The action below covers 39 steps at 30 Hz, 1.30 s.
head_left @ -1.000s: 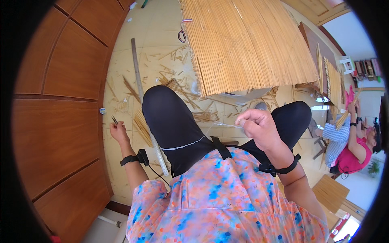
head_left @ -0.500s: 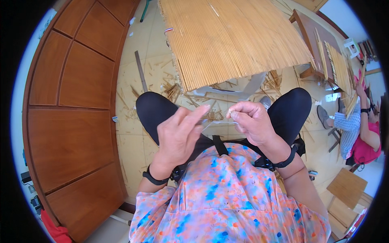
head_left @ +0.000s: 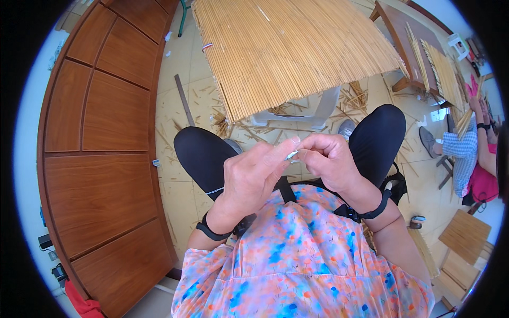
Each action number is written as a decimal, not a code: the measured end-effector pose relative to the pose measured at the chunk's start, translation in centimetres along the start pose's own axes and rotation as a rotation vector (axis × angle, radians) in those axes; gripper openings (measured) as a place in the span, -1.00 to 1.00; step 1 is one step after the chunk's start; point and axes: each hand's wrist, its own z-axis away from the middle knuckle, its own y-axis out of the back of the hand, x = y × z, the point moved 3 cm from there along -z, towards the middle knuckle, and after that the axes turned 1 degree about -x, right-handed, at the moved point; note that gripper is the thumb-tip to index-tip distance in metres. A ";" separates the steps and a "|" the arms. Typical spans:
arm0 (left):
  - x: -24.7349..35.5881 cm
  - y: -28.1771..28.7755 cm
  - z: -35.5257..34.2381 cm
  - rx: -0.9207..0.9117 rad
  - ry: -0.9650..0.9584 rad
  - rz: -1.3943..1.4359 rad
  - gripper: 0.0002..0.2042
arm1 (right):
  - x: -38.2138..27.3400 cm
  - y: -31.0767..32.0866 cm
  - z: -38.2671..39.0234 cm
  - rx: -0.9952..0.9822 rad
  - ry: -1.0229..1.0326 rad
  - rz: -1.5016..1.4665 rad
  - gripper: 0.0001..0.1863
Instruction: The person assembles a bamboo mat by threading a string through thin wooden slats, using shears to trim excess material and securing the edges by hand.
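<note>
My left hand and my right hand meet in front of my chest, above my knees in black trousers. Between the fingertips of both hands sits a small pale, shiny piece; what it is cannot be made out. Each wrist wears a black band. Ahead of my knees lies a large mat of bound bamboo sticks on a white support.
Loose bamboo splinters litter the tiled floor around a long flat strip. A brown wooden panelled wall curves along the left. At the right sits another person beside a wooden table with more stick mats.
My left hand rose from the floor at my left side and came up to meet my right hand. The view tilted, bringing the mat closer to the centre.
</note>
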 end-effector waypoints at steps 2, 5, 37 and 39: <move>0.1 -0.1 0.1 -0.044 -0.002 -0.021 -0.56 | -0.1 0.0 0.0 -0.024 -0.009 -0.001 -0.90; 0.1 -0.4 -0.1 -0.048 0.040 0.057 -0.59 | 0.4 0.3 -0.1 -0.039 0.018 0.013 -0.90; -7.6 9.0 5.0 0.521 0.560 0.259 -0.71 | 0.7 1.6 -0.3 -0.021 0.093 -0.053 -0.94; -11.8 12.9 7.6 0.718 0.624 0.178 -0.69 | 0.2 2.8 -0.1 0.013 0.106 -0.136 -0.92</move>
